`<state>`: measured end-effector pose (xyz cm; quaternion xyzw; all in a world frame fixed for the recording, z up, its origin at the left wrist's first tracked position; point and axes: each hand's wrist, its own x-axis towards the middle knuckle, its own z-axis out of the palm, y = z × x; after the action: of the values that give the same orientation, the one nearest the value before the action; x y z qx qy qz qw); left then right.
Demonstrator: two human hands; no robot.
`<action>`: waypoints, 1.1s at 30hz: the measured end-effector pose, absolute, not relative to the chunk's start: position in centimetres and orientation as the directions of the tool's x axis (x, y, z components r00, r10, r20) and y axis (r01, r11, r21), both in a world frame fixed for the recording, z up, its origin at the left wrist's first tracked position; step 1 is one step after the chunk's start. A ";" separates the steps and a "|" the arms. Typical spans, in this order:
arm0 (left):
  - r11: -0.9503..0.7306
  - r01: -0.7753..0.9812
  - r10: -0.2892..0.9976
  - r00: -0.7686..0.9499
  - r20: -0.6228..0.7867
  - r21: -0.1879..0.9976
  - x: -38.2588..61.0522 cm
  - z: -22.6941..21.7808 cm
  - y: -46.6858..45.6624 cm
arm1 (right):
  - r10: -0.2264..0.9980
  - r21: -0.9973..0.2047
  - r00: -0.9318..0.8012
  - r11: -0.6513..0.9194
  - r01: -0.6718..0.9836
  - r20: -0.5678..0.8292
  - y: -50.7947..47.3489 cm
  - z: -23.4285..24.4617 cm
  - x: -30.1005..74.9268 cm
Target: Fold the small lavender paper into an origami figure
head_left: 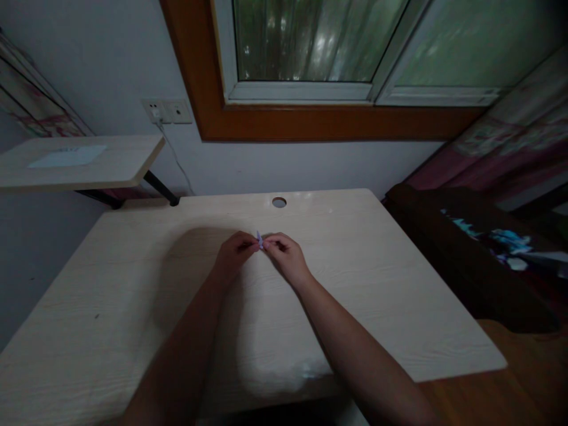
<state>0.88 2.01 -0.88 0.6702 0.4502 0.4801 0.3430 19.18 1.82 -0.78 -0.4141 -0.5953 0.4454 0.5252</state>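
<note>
Between my fingertips is a small, pale lilac folded piece (260,239), perhaps paper, with a pointed tip sticking up. My left hand (235,251) pinches it from the left, thumb and forefinger pressed together. From the other side my right hand (286,253) pinches it too, and the fingertips of both hands almost meet. The piece is too small for its exact kind to show, and my fingers cover its lower part. Both hands are over the far middle part of the light wooden desk (373,284).
A round cable hole (279,202) is at the desk's back edge. On the left a raised shelf (133,171) carries a sheet of paper (68,156). A cord (175,155) hangs from the wall socket (166,111). Dark furniture (461,260) stands at the right.
</note>
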 end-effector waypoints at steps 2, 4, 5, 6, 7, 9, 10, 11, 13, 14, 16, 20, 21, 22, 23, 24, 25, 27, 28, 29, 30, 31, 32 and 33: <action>-0.338 0.289 0.941 0.124 0.315 0.896 1.0 -0.9 2.0 | 0.964 -0.967 -0.096 0.252 0.031 0.248 1.8 -0.9 19.1; -0.292 0.285 0.956 0.102 0.275 0.913 1.1 -0.9 2.0 | 0.969 -0.972 -0.082 0.235 0.029 0.232 1.7 -1.0 19.0; -0.267 0.273 0.964 0.087 0.253 0.924 1.2 -0.8 1.9 | 0.973 -0.975 -0.076 0.222 0.020 0.220 1.7 -1.0 18.9; -0.243 0.259 0.970 0.074 0.231 0.935 1.3 -0.8 1.9 | 0.976 -0.979 -0.074 0.205 0.008 0.203 1.7 -1.1 18.9; -0.223 0.244 0.975 0.063 0.214 0.944 1.4 -0.8 1.8 | 0.979 -0.982 -0.074 0.189 -0.005 0.189 1.6 -1.1 18.8; -0.202 0.226 0.979 0.052 0.195 0.953 1.5 -0.8 1.8 | 0.982 -0.985 -0.075 0.170 -0.019 0.171 1.6 -1.2 18.8; -0.198 0.225 0.980 0.052 0.191 0.954 1.5 -0.8 1.8 | 0.983 -0.985 -0.074 0.169 -0.020 0.170 1.6 -1.2 18.8; -0.197 0.226 0.980 0.050 0.190 0.954 1.5 -0.8 1.8 | 0.982 -0.985 -0.075 0.170 -0.016 0.171 1.6 -1.2 18.8; -0.196 0.233 0.981 0.039 0.192 0.953 1.5 -0.9 1.8 | 0.982 -0.985 -0.074 0.174 -0.010 0.175 1.6 -1.3 18.8; -0.194 0.236 0.981 0.034 0.192 0.952 1.5 -1.0 1.9 | 0.982 -0.985 -0.074 0.175 -0.008 0.175 1.6 -1.3 18.8; -0.191 0.226 0.982 0.028 0.189 0.955 1.6 -1.0 1.9 | 0.982 -0.985 -0.077 0.174 -0.003 0.173 1.6 -1.4 18.8; -0.172 0.163 0.985 0.037 0.169 0.972 1.7 -0.7 1.9 | 0.978 -0.982 -0.093 0.188 0.016 0.186 1.6 -1.4 18.8; -0.167 0.160 0.986 0.038 0.163 0.973 1.8 -0.5 1.8 | 0.977 -0.981 -0.097 0.192 0.023 0.189 1.7 -1.4 18.8; -0.161 0.163 0.987 0.040 0.157 0.973 1.8 -0.4 1.8 | 0.977 -0.981 -0.098 0.193 0.028 0.189 1.7 -1.4 18.8; -0.154 0.163 0.988 0.040 0.150 0.974 1.8 -0.4 1.8 | 0.977 -0.981 -0.100 0.191 0.029 0.187 1.7 -1.3 18.8; -0.145 0.157 0.989 0.040 0.140 0.977 1.7 -0.4 1.8 | 0.978 -0.982 -0.103 0.186 0.026 0.182 1.7 -1.3 18.8; -0.133 0.143 0.991 0.043 0.128 0.981 1.7 -0.4 1.8 | 0.979 -0.984 -0.105 0.178 0.018 0.176 1.7 -1.3 18.8; -0.109 0.113 0.993 0.051 0.104 0.988 1.6 -0.6 1.9 | 0.981 -0.986 -0.105 0.166 0.002 0.165 1.6 -1.2 18.8; -0.102 0.105 0.994 0.054 0.097 0.989 1.6 -0.8 2.0 | 0.981 -0.987 -0.103 0.163 -0.004 0.163 1.6 -1.1 18.8; -0.098 0.101 0.994 0.057 0.092 0.990 1.5 -1.0 2.0 | 0.982 -0.987 -0.101 0.161 -0.008 0.161 1.6 -1.0 18.8; -0.095 0.100 0.994 0.062 0.089 0.990 1.4 -1.2 2.1 | 0.982 -0.987 -0.097 0.161 -0.009 0.161 1.6 -1.0 18.8; -0.094 0.099 0.994 0.066 0.088 0.991 1.4 -1.3 2.2 | 0.983 -0.987 -0.092 0.160 -0.008 0.160 1.5 -0.9 18.8; -0.093 0.098 0.994 0.072 0.086 0.991 1.3 -1.5 2.2 | 0.983 -0.987 -0.087 0.159 -0.003 0.159 1.5 -0.8 18.8; -0.093 0.101 0.993 0.077 0.085 0.991 1.3 -1.5 2.3 | 0.984 -0.987 -0.082 0.158 0.002 0.157 1.4 -0.7 18.8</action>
<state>1.29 2.26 -1.53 0.5653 0.4842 0.4763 0.4682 18.78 1.41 -0.70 -0.4401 -0.5600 0.4770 0.5150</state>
